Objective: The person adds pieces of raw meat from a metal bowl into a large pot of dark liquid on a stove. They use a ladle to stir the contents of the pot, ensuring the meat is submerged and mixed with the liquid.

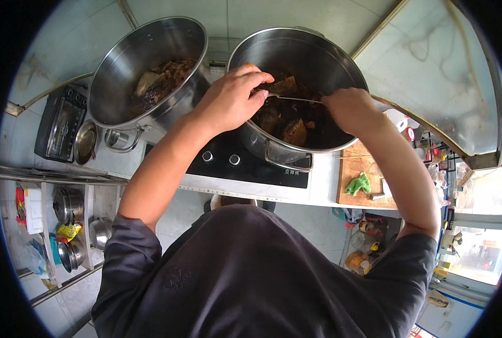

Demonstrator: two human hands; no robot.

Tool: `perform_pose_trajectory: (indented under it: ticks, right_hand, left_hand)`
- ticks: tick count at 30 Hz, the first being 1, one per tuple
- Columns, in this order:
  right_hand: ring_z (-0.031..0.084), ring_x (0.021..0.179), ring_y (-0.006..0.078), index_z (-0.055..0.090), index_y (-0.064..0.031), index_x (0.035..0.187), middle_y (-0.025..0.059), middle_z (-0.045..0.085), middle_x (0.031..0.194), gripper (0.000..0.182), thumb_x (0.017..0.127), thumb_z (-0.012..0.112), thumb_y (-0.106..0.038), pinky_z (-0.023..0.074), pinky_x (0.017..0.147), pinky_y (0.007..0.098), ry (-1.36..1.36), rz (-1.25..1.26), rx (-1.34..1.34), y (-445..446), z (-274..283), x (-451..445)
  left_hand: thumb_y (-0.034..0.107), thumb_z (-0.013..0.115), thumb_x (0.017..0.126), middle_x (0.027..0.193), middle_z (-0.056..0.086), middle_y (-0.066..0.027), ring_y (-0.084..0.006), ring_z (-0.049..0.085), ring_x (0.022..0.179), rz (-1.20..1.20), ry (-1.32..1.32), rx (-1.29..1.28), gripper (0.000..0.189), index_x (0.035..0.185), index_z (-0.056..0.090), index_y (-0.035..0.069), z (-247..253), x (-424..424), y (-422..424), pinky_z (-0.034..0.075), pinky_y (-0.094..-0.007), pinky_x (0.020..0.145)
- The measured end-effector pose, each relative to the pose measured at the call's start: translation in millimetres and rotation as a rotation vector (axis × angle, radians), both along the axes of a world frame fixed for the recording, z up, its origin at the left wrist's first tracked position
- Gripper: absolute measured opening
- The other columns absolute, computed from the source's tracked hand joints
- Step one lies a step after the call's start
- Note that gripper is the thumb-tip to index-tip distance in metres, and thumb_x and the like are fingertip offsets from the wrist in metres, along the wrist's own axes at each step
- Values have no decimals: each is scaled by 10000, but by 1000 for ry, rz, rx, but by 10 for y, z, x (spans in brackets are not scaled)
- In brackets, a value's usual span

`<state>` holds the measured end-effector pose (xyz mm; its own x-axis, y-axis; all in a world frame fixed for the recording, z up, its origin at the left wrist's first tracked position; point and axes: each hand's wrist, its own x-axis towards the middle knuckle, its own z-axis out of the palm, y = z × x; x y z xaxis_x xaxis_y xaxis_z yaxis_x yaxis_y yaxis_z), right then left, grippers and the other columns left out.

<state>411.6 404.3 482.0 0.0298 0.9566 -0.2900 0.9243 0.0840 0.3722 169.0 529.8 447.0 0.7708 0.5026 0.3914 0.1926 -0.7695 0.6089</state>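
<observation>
Both my hands are over the right-hand stainless steel stockpot (295,150), which holds dark broth with large brown pieces of food (295,133). My right hand (350,110) grips a thin metal utensil (297,99) near the pot's right wall. The utensil lies roughly level across the pot's mouth, its far end at the thumb of my left hand (236,99). Reddish-orange stains mark the fingertips of that left hand. Its thumb and fingers curl around the utensil's tip, and whether they pinch it or some food is hidden.
A second stockpot (149,114) with brown food stands to the left. Beneath is a black cooktop (251,169) with knobs. At right, a wooden cutting board (348,169) carries a green cloth (358,183). A toaster oven (61,124) sits far left, above shelved pots (68,205).
</observation>
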Motion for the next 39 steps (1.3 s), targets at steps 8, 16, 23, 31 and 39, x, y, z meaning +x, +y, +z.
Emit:
perform_pose_trajectory:
  ticks: [8,16,23,31,39]
  right_hand:
    - [694,876,301,689,-151,1163,129,698,839,283,906,571,-147,556,782,441,-113,-65,-57,-592,560,237]
    - [708,957,326,756,-67,940,155,732,997,191,805,623,-42,579,778,419,-64,-301,-233,-183,370,62]
    - [707,887,325,741,-66,879,176,721,909,163,841,583,-73,565,750,442,36,-436,-265,-24,471,46]
    - [706,811,334,722,-23,868,183,710,839,175,842,565,-97,572,719,434,8,-231,-371,-153,172,536]
    - [705,828,345,739,-48,891,182,714,862,183,856,572,-116,573,714,441,44,-307,-215,-37,101,581]
  left_hand:
    - [94,616,909,1101,636,-109,-300,627,1029,2,-45,0,247,1145,630,25,-41,-52,-16,502,-362,891]
    - [87,620,911,1102,639,-117,-302,630,1034,-54,-84,5,238,1139,634,21,21,31,-102,505,-362,894]
    - [79,632,902,1124,637,-114,-295,642,1018,-59,-90,11,245,1140,636,23,-47,39,-160,518,-354,881]
    - [73,629,898,1105,644,-117,-288,648,984,-75,-112,18,253,1145,633,20,-66,66,-89,519,-350,863]
    - [85,621,907,1096,644,-120,-292,636,1018,-48,-88,29,245,1141,633,15,-61,-1,-31,508,-358,884]
